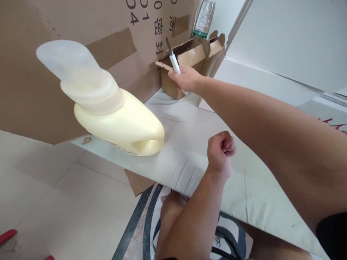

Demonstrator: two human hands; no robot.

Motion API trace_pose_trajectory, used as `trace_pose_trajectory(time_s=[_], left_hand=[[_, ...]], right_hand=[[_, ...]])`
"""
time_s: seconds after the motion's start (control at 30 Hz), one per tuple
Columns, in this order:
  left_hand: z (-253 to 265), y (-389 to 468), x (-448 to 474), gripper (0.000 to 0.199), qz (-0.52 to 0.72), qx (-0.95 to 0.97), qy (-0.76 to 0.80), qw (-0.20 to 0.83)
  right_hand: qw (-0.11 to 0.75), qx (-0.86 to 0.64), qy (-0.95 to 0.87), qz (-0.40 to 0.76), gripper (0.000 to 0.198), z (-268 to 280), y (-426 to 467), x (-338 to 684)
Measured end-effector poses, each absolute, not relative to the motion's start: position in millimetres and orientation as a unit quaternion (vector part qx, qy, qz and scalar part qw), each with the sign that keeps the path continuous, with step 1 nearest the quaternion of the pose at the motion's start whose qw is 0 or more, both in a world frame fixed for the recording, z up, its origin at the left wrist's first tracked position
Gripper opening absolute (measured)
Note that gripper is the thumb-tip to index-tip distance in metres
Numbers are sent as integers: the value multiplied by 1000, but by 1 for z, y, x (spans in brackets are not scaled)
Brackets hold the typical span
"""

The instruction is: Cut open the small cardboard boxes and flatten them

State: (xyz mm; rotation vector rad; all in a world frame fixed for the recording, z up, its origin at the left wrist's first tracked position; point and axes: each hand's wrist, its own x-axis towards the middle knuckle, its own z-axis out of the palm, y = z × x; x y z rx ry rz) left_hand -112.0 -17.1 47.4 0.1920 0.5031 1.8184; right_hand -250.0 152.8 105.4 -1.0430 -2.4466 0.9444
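Note:
My right hand (188,78) is closed around the white handle of a knife (175,64), with its narrow grey blade pointing up and away. The hand is at the near side of an open brown cardboard box (169,83), and the blade overlaps the box's opening in view. My left hand (221,151) is curled into a fist above the pale covered tabletop (184,130), with nothing visible in it. To its left, a large pale yellow bottle (127,122) with a translucent cap (70,59) stands near the table's edge.
Behind the bottle rises a big printed cardboard carton (108,21). A clear plastic bottle with a green label (204,18) stands beyond the small box. A white panel (292,39) borders the right side. Tiled floor (54,187) and red objects (8,236) lie lower left.

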Motion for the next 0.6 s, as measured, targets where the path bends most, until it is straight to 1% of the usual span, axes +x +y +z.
trace_pose_trajectory(time_s=[0.03, 0.1, 0.23, 0.33, 0.43, 0.53, 0.6], left_hand=[[49, -18, -109, 38, 781, 83, 214, 582], [56, -22, -104, 41, 790, 101, 214, 566], [80, -42, -101, 47, 794, 187, 253, 521], [96, -55, -99, 53, 799, 227, 236, 505], [106, -60, -93, 51, 817, 245, 217, 476], [114, -65, -87, 46, 821, 272, 250, 436], [120, -70, -86, 45, 818, 290, 283, 408]], right_hand=[[159, -368, -860, 315, 22, 108, 151, -246], [185, -381, -853, 303, 21, 112, 145, -236], [254, -386, -816, 347, 25, 113, 128, -205], [288, -368, -798, 381, 28, 103, 109, -173], [325, -376, -772, 396, 34, 93, 84, -131], [358, -424, -747, 367, 40, 86, 60, -80], [352, -448, -745, 348, 44, 79, 44, -40]])
